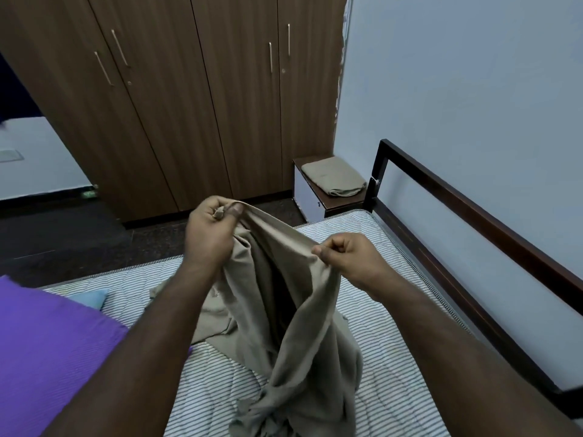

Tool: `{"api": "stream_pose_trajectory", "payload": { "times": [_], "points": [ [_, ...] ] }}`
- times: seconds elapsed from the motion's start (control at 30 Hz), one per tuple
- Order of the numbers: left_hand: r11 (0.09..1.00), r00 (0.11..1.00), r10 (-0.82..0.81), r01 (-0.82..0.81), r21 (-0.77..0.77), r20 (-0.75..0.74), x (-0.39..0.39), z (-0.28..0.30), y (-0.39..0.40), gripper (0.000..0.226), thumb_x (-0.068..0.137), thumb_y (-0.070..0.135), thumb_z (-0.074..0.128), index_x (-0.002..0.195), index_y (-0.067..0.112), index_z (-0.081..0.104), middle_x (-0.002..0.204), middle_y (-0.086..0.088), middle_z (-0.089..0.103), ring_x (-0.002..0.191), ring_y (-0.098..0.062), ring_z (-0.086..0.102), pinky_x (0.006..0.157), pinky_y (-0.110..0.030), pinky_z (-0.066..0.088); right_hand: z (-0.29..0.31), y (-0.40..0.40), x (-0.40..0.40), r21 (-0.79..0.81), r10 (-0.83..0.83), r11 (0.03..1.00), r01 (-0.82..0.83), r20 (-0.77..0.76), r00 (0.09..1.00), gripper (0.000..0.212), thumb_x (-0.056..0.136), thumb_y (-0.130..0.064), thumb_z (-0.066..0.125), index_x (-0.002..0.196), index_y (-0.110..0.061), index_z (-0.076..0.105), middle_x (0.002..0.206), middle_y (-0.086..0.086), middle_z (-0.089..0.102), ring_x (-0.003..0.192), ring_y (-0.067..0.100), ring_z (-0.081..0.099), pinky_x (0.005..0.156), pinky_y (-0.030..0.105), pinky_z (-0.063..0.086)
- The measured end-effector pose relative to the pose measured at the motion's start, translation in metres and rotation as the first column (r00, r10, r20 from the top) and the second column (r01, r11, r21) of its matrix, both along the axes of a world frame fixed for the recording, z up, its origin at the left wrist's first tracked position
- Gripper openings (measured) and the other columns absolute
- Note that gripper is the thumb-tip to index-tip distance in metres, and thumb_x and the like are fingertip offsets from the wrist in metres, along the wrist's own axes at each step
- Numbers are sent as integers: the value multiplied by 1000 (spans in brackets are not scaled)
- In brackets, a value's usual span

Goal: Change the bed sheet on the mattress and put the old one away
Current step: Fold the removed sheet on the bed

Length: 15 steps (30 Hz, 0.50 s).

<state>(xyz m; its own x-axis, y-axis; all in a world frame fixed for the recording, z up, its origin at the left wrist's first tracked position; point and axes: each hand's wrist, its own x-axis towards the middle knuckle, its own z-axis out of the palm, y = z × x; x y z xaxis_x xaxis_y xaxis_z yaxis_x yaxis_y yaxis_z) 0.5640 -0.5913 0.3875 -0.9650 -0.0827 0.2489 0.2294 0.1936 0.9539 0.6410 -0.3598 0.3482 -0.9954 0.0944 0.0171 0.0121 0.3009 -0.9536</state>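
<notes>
Item: beige sheet [284, 310], edge pinched by left hand [209, 230] and right hand [347, 257] above bare mattress [394, 310]. Step: probably finding corners. Next: spread toward 12 o'clock.

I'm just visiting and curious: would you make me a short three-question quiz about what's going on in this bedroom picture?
1. True or false: the striped mattress is already covered by a spread sheet.
2. What do the left hand and right hand pinch between them?
3. Where does the folded cloth lie? A) on the purple pillow B) on the small cabinet beside the bed C) inside the wardrobe

Key: 1 false; 2 the edge of the beige sheet; 3 B.
</notes>
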Motion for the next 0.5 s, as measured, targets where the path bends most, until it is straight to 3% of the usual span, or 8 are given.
{"api": "stream_pose_trajectory", "payload": {
  "times": [0.07,0.13,0.2,0.23,0.3,0.37,0.43,0.5],
  "points": [
    [992,992,-113,115,-41,61,5,-1,3,18,96,10,63,83,22,66,77,7,68,71,-3,62,71,-27,49,5,-1,-2,-122,-47,992,46,-6,999,28,98,-25,65,76,-8,64,65,5,55,62,17,48,61,32,40],
    [956,952,-288,291,-20,106,15,-3,13,19,99,5,57,98,21,67,96,5,74,91,-8,69,84,-30,54,21,-12,-7,-250,-56,967,47,-27,998,27,103,-22,56,78,-12,59,65,1,54,59,13,49,55,26,43],
    [900,897,-432,435,-26,91,23,-2,22,22,101,10,56,114,25,65,111,5,72,105,-13,68,93,-35,54,37,-24,-11,-235,1,972,-21,-86,996,23,103,-19,54,82,-12,61,70,2,57,64,11,52,59,24,46],
    [865,863,-497,501,-30,93,26,-1,26,23,100,16,60,121,26,64,114,6,71,106,-12,68,93,-33,55,42,-28,-14,-199,59,977,-78,-102,993,20,102,-18,56,85,-9,63,74,6,61,71,15,56,66,30,49],
    [792,786,-604,611,-10,133,27,3,31,30,93,19,68,122,18,65,112,5,72,102,-9,68,86,-25,54,49,-31,-15,-152,184,969,-195,-81,980,20,100,-18,60,90,-2,67,81,17,67,80,22,62,77,39,52],
    [773,769,-622,633,-40,147,29,7,32,20,90,16,70,106,3,69,95,-7,72,87,-14,67,75,-21,52,52,-29,-16,-212,222,950,-229,-57,973,22,96,-21,63,90,0,69,83,17,71,84,22,66,83,40,54],
    [833,831,-548,553,-36,99,28,9,31,25,93,16,69,93,-8,66,81,-19,67,74,-18,64,62,-21,52,51,-25,-14,-348,186,917,-196,-64,981,21,87,-22,69,90,-2,69,85,11,73,83,18,69,82,31,57],
    [900,900,-433,435,-37,46,26,11,29,24,96,13,65,89,-10,65,74,-20,65,63,-10,63,53,-17,50,47,-21,-8,-361,190,913,-191,-37,981,25,78,-21,79,93,-3,70,84,12,72,78,17,67,73,27,57]
  ]
}}
